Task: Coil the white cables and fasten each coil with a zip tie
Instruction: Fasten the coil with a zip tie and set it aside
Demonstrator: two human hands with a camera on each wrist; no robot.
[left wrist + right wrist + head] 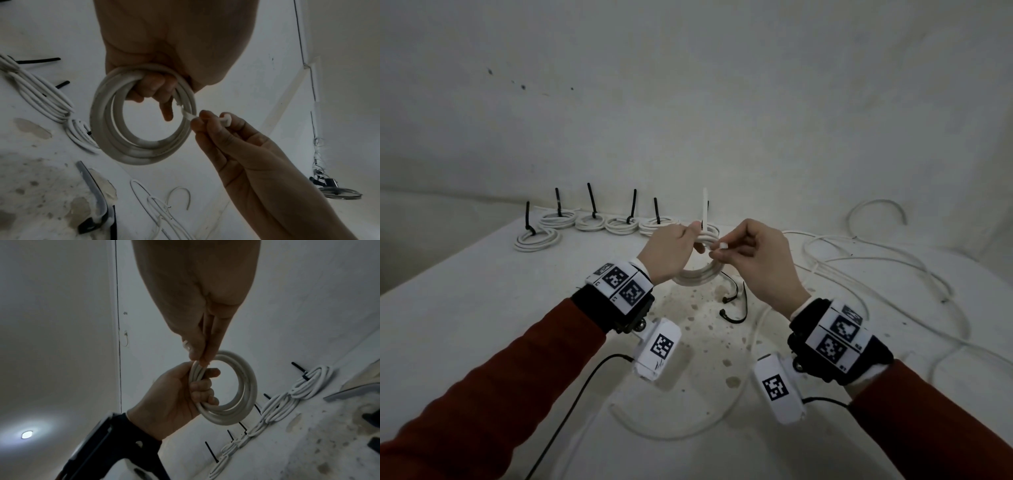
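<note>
A coil of white cable (697, 274) hangs above the table, and my left hand (688, 240) grips its top with the fingers curled through the loops. A white zip tie (704, 209) sits at that gripped spot, its tail standing straight up. My right hand (717, 251) pinches the tie's head end between thumb and forefinger, right beside the coil. In the left wrist view the coil (141, 154) hangs from my left hand (156, 91), and the zip tie (187, 114) runs from it to my right hand (207, 121). In the right wrist view my left hand (205, 386) holds the coil (246, 386).
Several finished coils (589, 222) with upright black zip ties line the far edge of the white, stained table (482, 325). Loose white cable (859, 267) sprawls at the right and loops toward me. Two black zip ties (732, 305) lie under my hands.
</note>
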